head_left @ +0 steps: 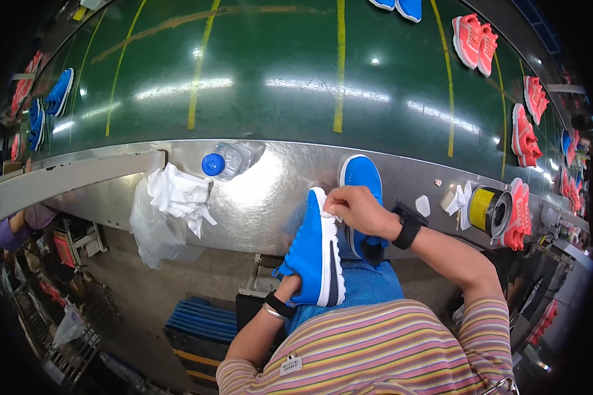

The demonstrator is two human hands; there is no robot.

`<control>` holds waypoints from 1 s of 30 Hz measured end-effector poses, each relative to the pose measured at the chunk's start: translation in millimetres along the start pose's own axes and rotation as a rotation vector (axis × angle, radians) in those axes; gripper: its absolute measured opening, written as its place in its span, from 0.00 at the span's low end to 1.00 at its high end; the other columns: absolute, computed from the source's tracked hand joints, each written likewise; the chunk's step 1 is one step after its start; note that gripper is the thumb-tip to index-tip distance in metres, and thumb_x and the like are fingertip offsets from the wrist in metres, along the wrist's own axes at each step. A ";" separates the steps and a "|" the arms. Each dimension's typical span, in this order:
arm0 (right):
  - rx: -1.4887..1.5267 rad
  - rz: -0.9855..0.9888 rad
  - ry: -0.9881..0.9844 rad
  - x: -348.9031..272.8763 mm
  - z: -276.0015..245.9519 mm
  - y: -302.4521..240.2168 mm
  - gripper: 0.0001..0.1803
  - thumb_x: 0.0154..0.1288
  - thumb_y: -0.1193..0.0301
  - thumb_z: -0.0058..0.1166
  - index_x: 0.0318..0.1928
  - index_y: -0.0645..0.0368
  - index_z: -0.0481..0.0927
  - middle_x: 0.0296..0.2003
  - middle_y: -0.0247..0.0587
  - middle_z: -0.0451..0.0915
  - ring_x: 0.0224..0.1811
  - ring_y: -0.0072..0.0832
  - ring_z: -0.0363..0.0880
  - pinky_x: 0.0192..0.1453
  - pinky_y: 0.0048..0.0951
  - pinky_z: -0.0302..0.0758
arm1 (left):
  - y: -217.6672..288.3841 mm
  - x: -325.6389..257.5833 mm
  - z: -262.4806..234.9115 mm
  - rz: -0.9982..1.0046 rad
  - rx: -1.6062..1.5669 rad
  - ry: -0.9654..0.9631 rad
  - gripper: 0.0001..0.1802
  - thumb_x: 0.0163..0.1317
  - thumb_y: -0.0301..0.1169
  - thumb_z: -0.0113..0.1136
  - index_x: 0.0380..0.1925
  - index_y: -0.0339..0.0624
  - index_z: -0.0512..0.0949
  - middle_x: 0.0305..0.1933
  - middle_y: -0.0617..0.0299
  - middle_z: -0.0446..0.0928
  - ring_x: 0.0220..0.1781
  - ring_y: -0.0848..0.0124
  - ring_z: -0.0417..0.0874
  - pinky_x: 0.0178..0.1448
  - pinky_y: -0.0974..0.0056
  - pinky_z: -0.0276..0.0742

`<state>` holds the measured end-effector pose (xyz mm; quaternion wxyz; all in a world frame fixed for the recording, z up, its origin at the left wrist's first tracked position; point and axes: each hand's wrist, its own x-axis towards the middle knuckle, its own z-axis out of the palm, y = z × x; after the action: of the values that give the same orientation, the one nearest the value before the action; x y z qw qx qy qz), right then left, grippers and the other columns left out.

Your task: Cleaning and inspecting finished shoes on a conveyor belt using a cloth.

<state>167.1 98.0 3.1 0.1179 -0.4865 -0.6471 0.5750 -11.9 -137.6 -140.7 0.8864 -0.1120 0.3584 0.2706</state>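
Note:
A blue sneaker (311, 247) with a thick white sole is tilted on its side in front of me, its toe pointing away. My left hand (288, 288) reaches into its opening and holds it from inside, with the fingers hidden. At the front of the sole, my right hand (360, 208) pinches what looks like a small white cloth (329, 214) against the sole's edge. Behind that hand, a second blue sneaker (362, 172) rests on the metal ledge, partly covered by my wrist and forearm.
Past the metal ledge (244, 224) runs a green conveyor belt (270, 59) carrying blue and coral sneakers (468, 43). A clear bottle (238, 160), crumpled white cloths (178, 192) and a plastic bag (153, 227) are at left. A yellow-labelled can (491, 210) stands at right. A metal bar (72, 181) crosses the left side.

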 end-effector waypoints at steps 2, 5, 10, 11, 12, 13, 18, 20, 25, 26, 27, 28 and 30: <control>-0.047 -0.024 0.029 13.4 1.0 3.3 0.05 0.54 0.76 0.52 0.31 0.63 0.78 0.21 0.44 0.76 0.24 0.27 0.75 0.31 0.27 0.70 | -2.5 2.0 -5.3 -0.043 -0.008 -0.031 0.25 0.67 0.42 0.36 0.55 0.34 0.62 0.49 0.48 0.70 0.51 0.58 0.73 0.55 0.56 0.72; -0.019 0.050 0.006 19.8 -0.2 13.9 0.04 0.56 0.76 0.53 0.32 0.63 0.78 0.21 0.40 0.77 0.24 0.21 0.74 0.31 0.24 0.70 | -2.7 -1.7 2.2 -0.100 -0.120 0.024 0.24 0.67 0.42 0.36 0.54 0.34 0.63 0.49 0.48 0.71 0.50 0.59 0.74 0.55 0.57 0.72; 0.158 0.194 -0.117 -11.8 0.1 2.2 0.04 0.58 0.75 0.53 0.32 0.63 0.78 0.22 0.32 0.76 0.26 0.16 0.72 0.32 0.21 0.69 | -3.6 -5.5 -1.3 -0.068 -0.030 0.055 0.23 0.67 0.40 0.36 0.54 0.33 0.63 0.48 0.48 0.72 0.50 0.59 0.75 0.55 0.58 0.72; 0.193 0.207 -0.128 -16.7 -1.8 3.3 0.04 0.58 0.75 0.53 0.32 0.63 0.78 0.23 0.31 0.76 0.27 0.14 0.71 0.33 0.20 0.69 | -0.5 -6.9 7.0 -0.076 -0.030 0.053 0.23 0.67 0.40 0.36 0.54 0.33 0.63 0.48 0.48 0.72 0.50 0.59 0.75 0.55 0.58 0.72; 0.177 0.222 -0.159 -18.4 -4.5 2.9 0.04 0.58 0.75 0.54 0.32 0.63 0.78 0.23 0.31 0.76 0.27 0.15 0.71 0.33 0.20 0.69 | 6.4 -13.1 22.0 -0.036 0.020 0.072 0.23 0.67 0.40 0.36 0.54 0.33 0.63 0.48 0.48 0.72 0.50 0.60 0.75 0.56 0.58 0.72; 0.178 0.227 -0.159 -18.2 -9.1 2.4 0.04 0.58 0.75 0.54 0.32 0.63 0.78 0.23 0.31 0.76 0.27 0.15 0.71 0.33 0.20 0.69 | 10.2 -15.4 29.7 0.004 0.069 0.091 0.23 0.67 0.40 0.35 0.54 0.33 0.63 0.48 0.48 0.72 0.50 0.60 0.75 0.56 0.58 0.72; 0.208 0.179 -0.306 -9.4 -19.6 3.2 0.04 0.57 0.74 0.54 0.33 0.61 0.79 0.23 0.31 0.74 0.28 0.18 0.72 0.34 0.22 0.69 | 4.7 -7.7 10.6 -0.018 0.068 0.024 0.23 0.68 0.40 0.34 0.55 0.33 0.62 0.50 0.49 0.71 0.50 0.60 0.75 0.56 0.58 0.72; 0.147 0.140 -0.192 -4.4 -19.1 2.8 0.04 0.58 0.74 0.54 0.33 0.61 0.78 0.23 0.31 0.72 0.30 0.18 0.72 0.36 0.21 0.68 | 5.7 -8.0 13.8 -0.023 0.043 0.019 0.23 0.68 0.40 0.34 0.55 0.33 0.62 0.50 0.48 0.71 0.50 0.60 0.75 0.56 0.59 0.72; 0.036 0.129 -0.059 22.1 -0.8 11.2 0.03 0.56 0.76 0.53 0.30 0.63 0.76 0.23 0.35 0.72 0.28 0.19 0.71 0.33 0.21 0.67 | 13.1 -11.0 25.9 -0.024 0.011 0.027 0.23 0.68 0.37 0.36 0.56 0.33 0.62 0.52 0.49 0.71 0.52 0.60 0.74 0.57 0.59 0.71; -0.017 0.124 0.003 27.9 -0.7 13.4 0.03 0.56 0.76 0.53 0.29 0.63 0.76 0.24 0.36 0.73 0.28 0.18 0.71 0.32 0.22 0.67 | 8.2 -17.0 25.8 -0.012 0.023 0.030 0.22 0.68 0.37 0.36 0.56 0.33 0.62 0.52 0.49 0.71 0.52 0.60 0.74 0.57 0.59 0.71; -0.018 0.124 0.002 28.4 -1.1 13.4 0.03 0.56 0.76 0.53 0.29 0.63 0.76 0.24 0.36 0.73 0.28 0.18 0.71 0.32 0.22 0.67 | 7.1 -17.0 24.5 -0.002 0.036 0.032 0.22 0.68 0.37 0.36 0.56 0.33 0.62 0.52 0.49 0.70 0.52 0.60 0.74 0.57 0.59 0.71; -0.011 0.117 0.006 27.9 -1.8 12.6 0.03 0.55 0.76 0.53 0.29 0.63 0.76 0.24 0.37 0.73 0.28 0.20 0.71 0.32 0.23 0.67 | 6.4 -15.6 23.4 0.007 0.049 0.034 0.22 0.67 0.36 0.37 0.56 0.33 0.62 0.52 0.49 0.70 0.52 0.61 0.74 0.57 0.59 0.71; 0.001 0.108 0.001 20.6 1.3 8.7 0.03 0.55 0.76 0.53 0.29 0.63 0.76 0.24 0.38 0.73 0.27 0.21 0.72 0.31 0.24 0.68 | 6.3 -15.6 24.0 0.031 0.071 0.046 0.22 0.67 0.36 0.37 0.56 0.33 0.62 0.53 0.50 0.70 0.52 0.61 0.74 0.57 0.59 0.71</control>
<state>160.2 111.8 -13.2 0.0870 -0.5211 -0.6195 0.5806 -10.9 -129.2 -112.6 0.8771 -0.0812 0.3897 0.2689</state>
